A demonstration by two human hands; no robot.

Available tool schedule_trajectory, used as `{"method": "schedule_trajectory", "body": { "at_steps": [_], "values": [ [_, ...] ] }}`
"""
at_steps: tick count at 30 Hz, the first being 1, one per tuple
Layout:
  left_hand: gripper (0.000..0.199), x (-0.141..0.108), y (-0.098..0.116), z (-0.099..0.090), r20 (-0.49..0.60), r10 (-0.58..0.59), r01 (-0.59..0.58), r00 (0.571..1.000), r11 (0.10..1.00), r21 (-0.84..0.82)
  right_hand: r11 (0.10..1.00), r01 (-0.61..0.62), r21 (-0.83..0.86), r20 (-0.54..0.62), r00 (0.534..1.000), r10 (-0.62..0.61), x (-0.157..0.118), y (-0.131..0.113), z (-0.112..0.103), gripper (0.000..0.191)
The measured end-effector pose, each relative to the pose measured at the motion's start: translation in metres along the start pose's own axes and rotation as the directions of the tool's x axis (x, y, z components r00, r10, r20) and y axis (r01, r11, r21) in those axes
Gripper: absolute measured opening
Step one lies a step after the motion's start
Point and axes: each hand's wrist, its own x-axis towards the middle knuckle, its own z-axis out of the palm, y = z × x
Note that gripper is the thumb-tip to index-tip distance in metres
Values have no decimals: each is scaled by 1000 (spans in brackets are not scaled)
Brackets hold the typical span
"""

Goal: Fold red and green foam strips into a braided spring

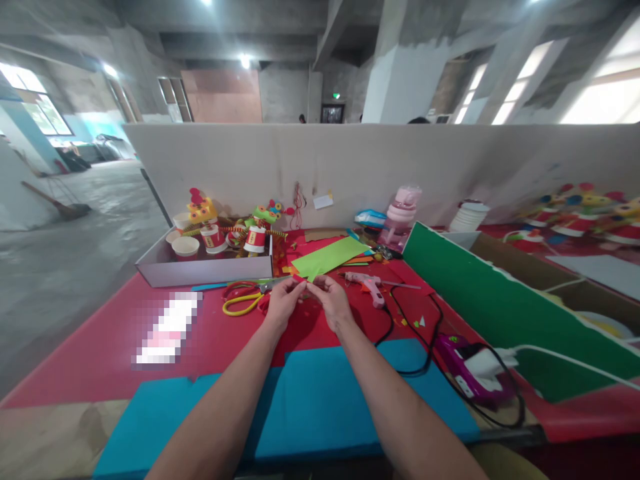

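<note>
Over the red tabletop, my left hand and my right hand meet at their fingertips, both closed. Between them is a small red piece, mostly hidden by the fingers. Red-handled scissors and yellow-handled scissors lie just left of my left hand. A pink glue gun rests to the right of my right hand. Behind both hands lies a light green sheet.
At the left back, a white box holds paper-cup figures. A green-sided box stands on the right, with a purple power strip in front. Blue sheets cover the near edge. Black cables curl at the right.
</note>
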Motion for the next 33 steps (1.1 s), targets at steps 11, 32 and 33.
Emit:
{"method": "schedule_trajectory", "body": {
  "at_steps": [11, 32, 33],
  "values": [
    [31, 1, 0, 0, -76, 3, 4, 997, 997, 81, 995, -51, -90, 60, 997, 57, 1, -5, -4, 35],
    [31, 2, -1, -1, -8, -2, 2, 1000, 1000, -4, 999, -51, -14, 82, 995, 52, 0, 0, -2, 33],
    [31, 2, -1, -1, -4, 0, 0, 1000, 1000, -12, 998, -57, -15, 81, 995, 58, 0, -1, -2, 34]
  ]
}}
